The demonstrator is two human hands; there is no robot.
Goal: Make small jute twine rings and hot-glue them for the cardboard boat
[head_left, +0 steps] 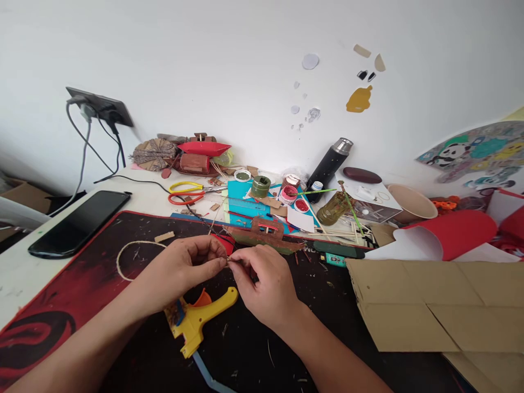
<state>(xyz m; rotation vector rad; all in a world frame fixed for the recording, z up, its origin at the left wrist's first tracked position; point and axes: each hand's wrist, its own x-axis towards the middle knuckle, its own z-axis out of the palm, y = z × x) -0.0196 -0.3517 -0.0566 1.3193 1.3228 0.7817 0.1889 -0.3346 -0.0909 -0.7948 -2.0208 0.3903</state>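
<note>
My left hand [192, 262] and my right hand [264, 281] meet fingertip to fingertip above the dark desk mat [254, 349]. Both pinch a tiny, thin brownish piece between them, too small and too covered to name. Just behind the fingers sits a brown and green model boat [262, 236] with a small cabin. Below the hands lies a yellow glue gun [204, 322], partly covered by my left wrist. A loop of pale twine [119, 256] curves out from behind my left forearm.
Open paint jars [260, 186], a brush jar [331, 210], scissors [186, 194] and a black thermos [329, 164] crowd the back. A phone [82, 224] lies left; creased cardboard [409, 305] covers the right. Cables [84, 158] hang from the wall socket.
</note>
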